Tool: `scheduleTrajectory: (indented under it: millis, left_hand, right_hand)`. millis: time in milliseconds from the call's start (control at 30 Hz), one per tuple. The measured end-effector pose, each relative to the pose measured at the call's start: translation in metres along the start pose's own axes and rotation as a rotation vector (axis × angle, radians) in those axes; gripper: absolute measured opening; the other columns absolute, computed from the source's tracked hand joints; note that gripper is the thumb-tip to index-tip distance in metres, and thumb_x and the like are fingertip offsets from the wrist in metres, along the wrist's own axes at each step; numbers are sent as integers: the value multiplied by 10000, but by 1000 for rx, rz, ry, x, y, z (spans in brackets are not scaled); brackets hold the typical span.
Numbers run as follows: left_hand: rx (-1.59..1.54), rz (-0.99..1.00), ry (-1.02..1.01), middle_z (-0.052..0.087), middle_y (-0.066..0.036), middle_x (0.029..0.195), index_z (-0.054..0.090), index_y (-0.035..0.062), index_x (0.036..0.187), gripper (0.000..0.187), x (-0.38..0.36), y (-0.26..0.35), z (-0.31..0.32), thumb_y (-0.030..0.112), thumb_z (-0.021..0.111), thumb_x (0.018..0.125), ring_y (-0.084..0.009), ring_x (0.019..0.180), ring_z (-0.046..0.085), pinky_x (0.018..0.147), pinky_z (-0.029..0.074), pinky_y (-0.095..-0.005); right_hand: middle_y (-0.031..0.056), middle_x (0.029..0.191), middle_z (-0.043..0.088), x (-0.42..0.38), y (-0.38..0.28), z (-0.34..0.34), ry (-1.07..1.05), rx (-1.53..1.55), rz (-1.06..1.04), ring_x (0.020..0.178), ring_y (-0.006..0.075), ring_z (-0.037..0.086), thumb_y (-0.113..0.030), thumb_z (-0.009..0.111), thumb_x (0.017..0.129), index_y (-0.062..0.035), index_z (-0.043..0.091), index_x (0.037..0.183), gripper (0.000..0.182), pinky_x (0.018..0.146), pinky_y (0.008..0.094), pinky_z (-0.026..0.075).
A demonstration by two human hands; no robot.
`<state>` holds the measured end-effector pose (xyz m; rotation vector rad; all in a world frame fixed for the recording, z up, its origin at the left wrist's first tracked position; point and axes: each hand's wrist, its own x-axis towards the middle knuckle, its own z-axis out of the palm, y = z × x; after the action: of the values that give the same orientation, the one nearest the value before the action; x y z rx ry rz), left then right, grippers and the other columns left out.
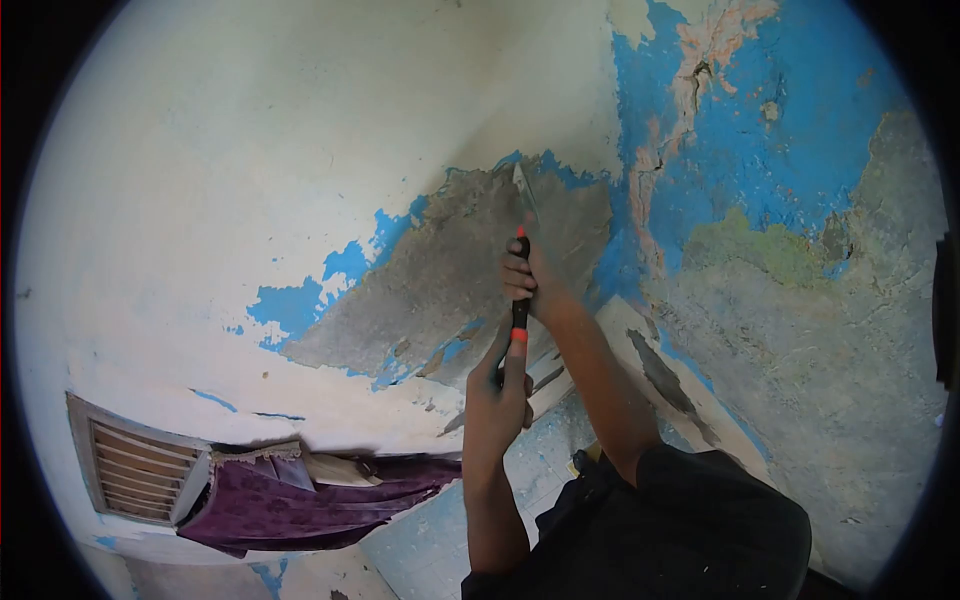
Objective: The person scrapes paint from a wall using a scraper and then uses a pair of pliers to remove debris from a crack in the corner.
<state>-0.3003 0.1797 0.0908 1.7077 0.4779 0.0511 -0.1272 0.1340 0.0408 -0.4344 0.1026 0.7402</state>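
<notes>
A paint scraper (525, 195) with a black handle and orange-red bands points up the wall, its metal blade tip against the ragged paint edge. My right hand (525, 275) wraps round the middle of the handle. Below it, my left hand (497, 390) is closed at the handle's lower end; part of its grip is hidden. Around the blade lies a bare grey plaster patch (400, 290), bordered by blue paint (345, 262) and the white painted wall (250, 130).
To the right, another wall shows flaking blue paint (790, 130), a crack (690, 85) and grey plaster. At the lower left are a slatted window (140, 465) and a purple curtain (290, 500). A pale floor (420, 550) shows below, speckled with blue.
</notes>
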Motion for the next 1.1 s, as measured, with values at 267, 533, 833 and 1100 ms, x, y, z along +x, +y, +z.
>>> scheduleTrajectory:
  millis: [267,533,833,1100]
  left_hand:
    - [39,-1,-35,424,16,565,481,90,1406,465,19,-2,0,315,503,999,-66,400,405,367,329,-249]
    - [84,66,-19,425,22,585,463,108,1421,490,18,0,2,334,501,988,-47,394,382,357,291,-226]
    - [119,10,-53,433,19,588,421,98,1446,527,30,-4,2,339,506,985,-40,395,367,364,280,-221]
    - [23,25,-8,440,8,583,509,65,1367,463,9,-10,-6,350,486,1004,-60,411,396,363,317,-234]
  right_hand:
    - [-72,508,267,6,-12,-6,27,44,-70,331,49,249,-618,473,929,-150,410,739,509,296,227,225]
    - [-78,503,268,25,-11,-17,-60,73,-93,329,54,246,-667,468,903,-159,410,730,540,302,236,228]
    - [-79,503,269,23,-15,-19,20,25,-78,334,45,240,-695,455,890,-175,407,737,543,301,231,214]
    - [-74,501,272,10,5,3,105,-41,38,344,65,242,-717,390,900,-184,418,747,555,314,252,199]
